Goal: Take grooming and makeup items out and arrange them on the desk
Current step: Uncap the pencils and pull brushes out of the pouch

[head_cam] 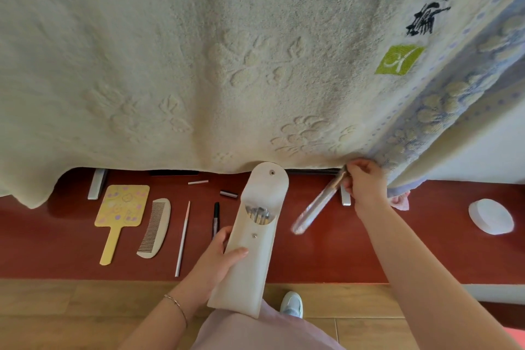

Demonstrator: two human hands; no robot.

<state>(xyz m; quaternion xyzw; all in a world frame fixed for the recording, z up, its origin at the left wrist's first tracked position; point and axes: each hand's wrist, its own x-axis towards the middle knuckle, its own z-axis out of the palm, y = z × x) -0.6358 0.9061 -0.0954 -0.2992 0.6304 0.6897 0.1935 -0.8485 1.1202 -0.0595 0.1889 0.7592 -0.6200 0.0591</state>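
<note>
On the red table (312, 258) lie one mirror (120, 214), one comb (155, 228) and one round pad (491, 216). The left hand (218, 260) grips one open brush pouch (251, 239) at its side. The right hand (366, 183), beside the pouch's flap, pinches one clear-handled brush (318, 204) above the table.

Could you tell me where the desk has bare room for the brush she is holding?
Free: the red desk between the pouch and the white round pad, under the right hand and its brush. Crowded: left, around mirror, comb and pens.
</note>
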